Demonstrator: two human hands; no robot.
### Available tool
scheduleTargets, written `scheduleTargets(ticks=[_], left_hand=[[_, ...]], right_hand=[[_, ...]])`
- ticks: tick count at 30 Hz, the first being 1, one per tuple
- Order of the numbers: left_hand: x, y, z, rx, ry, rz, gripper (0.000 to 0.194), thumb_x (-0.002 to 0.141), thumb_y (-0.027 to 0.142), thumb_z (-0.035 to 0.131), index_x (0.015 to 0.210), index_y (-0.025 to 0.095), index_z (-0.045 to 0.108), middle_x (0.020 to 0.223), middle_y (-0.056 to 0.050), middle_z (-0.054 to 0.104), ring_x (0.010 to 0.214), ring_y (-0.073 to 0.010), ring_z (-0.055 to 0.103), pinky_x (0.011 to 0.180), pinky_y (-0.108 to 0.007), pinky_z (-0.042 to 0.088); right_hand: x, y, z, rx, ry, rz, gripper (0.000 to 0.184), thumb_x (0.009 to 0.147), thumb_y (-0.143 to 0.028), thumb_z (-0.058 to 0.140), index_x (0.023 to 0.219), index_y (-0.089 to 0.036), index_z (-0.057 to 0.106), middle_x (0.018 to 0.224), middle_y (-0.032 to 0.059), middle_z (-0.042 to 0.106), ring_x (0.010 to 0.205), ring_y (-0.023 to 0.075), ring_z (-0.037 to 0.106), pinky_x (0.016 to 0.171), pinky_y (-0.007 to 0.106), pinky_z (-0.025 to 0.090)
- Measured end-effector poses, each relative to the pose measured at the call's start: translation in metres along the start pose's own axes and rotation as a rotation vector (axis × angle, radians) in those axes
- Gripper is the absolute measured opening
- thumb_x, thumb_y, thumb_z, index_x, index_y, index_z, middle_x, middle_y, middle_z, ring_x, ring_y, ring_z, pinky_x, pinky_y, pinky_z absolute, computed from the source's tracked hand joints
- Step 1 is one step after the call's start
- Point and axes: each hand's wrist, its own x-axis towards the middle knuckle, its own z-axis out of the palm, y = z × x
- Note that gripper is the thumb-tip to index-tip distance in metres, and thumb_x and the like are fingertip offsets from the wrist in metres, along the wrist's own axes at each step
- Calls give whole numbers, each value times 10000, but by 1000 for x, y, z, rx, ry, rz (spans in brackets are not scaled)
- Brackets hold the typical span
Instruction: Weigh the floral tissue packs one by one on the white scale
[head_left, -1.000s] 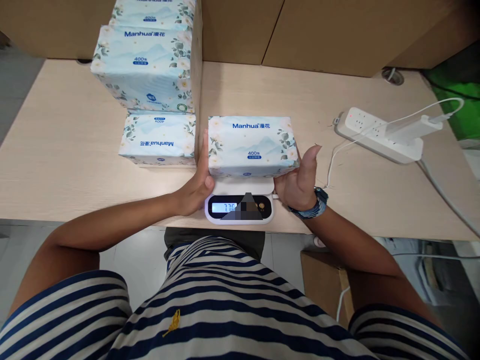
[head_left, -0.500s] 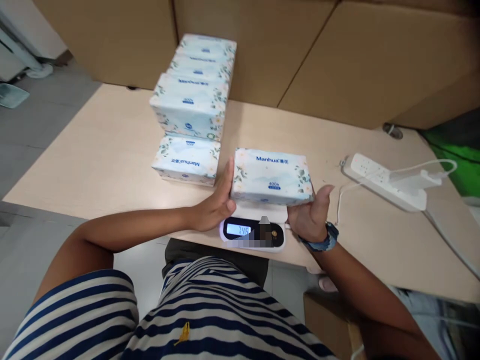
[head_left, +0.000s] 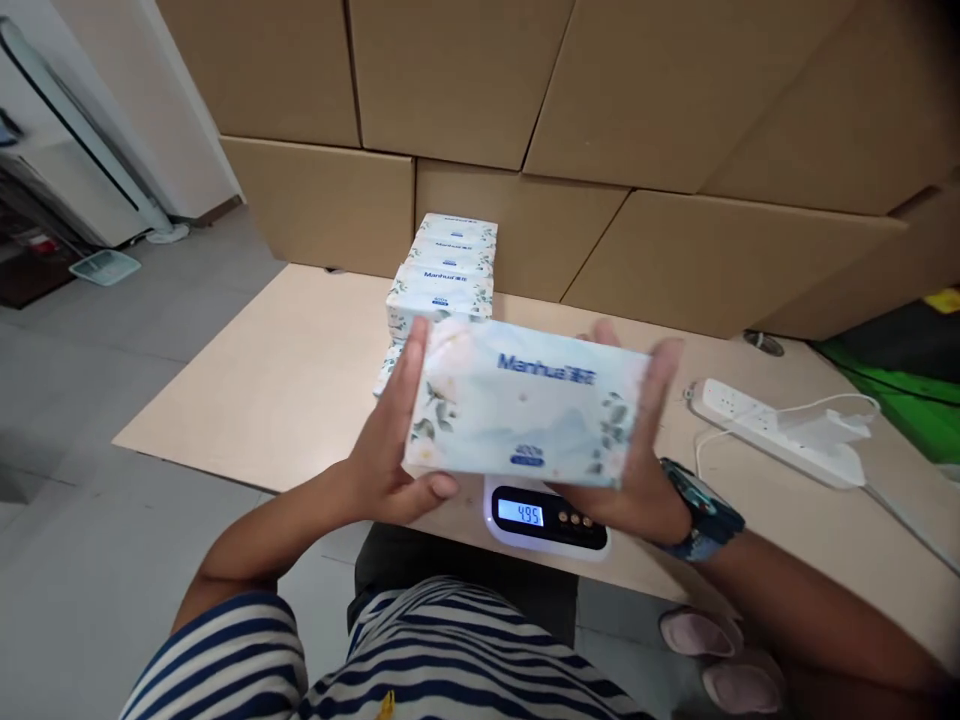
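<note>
Between my two hands is a light blue tissue pack (head_left: 525,410) with leaf and flower print and the word "Manhua". My left hand (head_left: 397,440) presses its left end, thumb low at the front corner. At the right end my right hand (head_left: 645,470) grips it, with a watch on that wrist. The pack is raised above a white digital scale (head_left: 551,540), whose lit display reads 495; the pack and my right hand hide much of its platform. Behind the held pack, several matching tissue packs (head_left: 442,285) stand stacked on the table.
Cardboard boxes (head_left: 480,80) form a wall along the back of the wooden table (head_left: 247,370). On the right lies a white power strip (head_left: 780,430) with a plug and cable. Pink slippers (head_left: 701,635) are on the floor below the table's front edge.
The tissue pack has come up off the scale, toward the camera, in both hands. The reading went from about 746 to 495. The view has tilted upward, showing more boxes.
</note>
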Motion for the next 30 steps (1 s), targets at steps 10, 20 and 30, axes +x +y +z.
scheduleTargets(ticks=[10,20,30], left_hand=[[-25,-60,-35,160,-40,-504,938,964,614,734,1743,313,306,1790,-145,439,1641,-428,470,1253,-608,553],[-31,-72,-21,32,196,-615,651,964,541,717,1522,243,563,1542,-155,681,1506,-363,615,1270,-595,514],[-32,-76,-20,62,195,-578,792,972,587,716,1624,241,429,1700,-189,520,1576,-363,537,1320,-579,463]], right_hand=[[54,28,53,-51,-40,71,1350,899,-748,749,1779,-323,-182,1883,179,141,1716,426,290,1287,727,460],[81,11,70,-292,97,84,1018,939,-756,667,1733,-221,322,1816,230,344,1619,485,464,1165,736,571],[73,10,58,-344,52,139,988,978,-802,518,1715,-163,360,1805,237,367,1584,500,496,1103,732,587]])
